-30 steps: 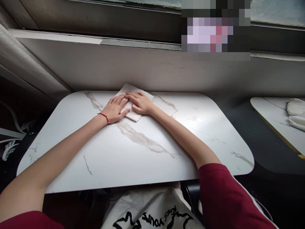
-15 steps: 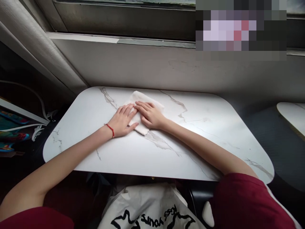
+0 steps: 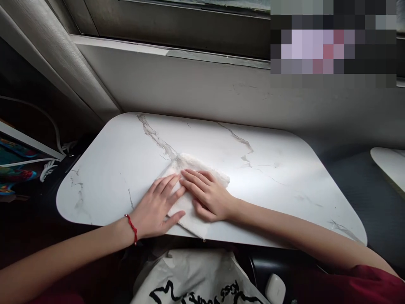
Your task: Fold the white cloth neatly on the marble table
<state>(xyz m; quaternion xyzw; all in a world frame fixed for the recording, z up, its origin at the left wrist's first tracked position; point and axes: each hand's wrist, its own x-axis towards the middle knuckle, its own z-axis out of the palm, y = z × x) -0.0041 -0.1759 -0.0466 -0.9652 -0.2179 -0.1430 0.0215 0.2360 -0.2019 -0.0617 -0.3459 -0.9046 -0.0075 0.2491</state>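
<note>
A white folded cloth (image 3: 193, 219) lies flat on a white marble-patterned tabletop (image 3: 104, 169), its lower corner at the front edge. My left hand (image 3: 160, 202), a red cord bracelet (image 3: 132, 229) at its wrist, rests with fingers stretched out over the cloth's left part. My right hand (image 3: 210, 194) lies palm down on the cloth's right part, fingers extended. The fingertips of both hands meet near the middle of the cloth. The palms and the cloth beneath them are hidden.
A grey-white wall (image 3: 177, 88) and a window sill run behind the table. A pale curtain (image 3: 60, 46) hangs at the left, above white cables (image 3: 47, 169). Below the front edge is a white bag-like fabric (image 3: 196, 274) with black print. Another white tabletop (image 3: 390, 164) stands at right.
Both hands and the cloth have slid from the middle of the tabletop toward its front edge. The view has shifted slightly.
</note>
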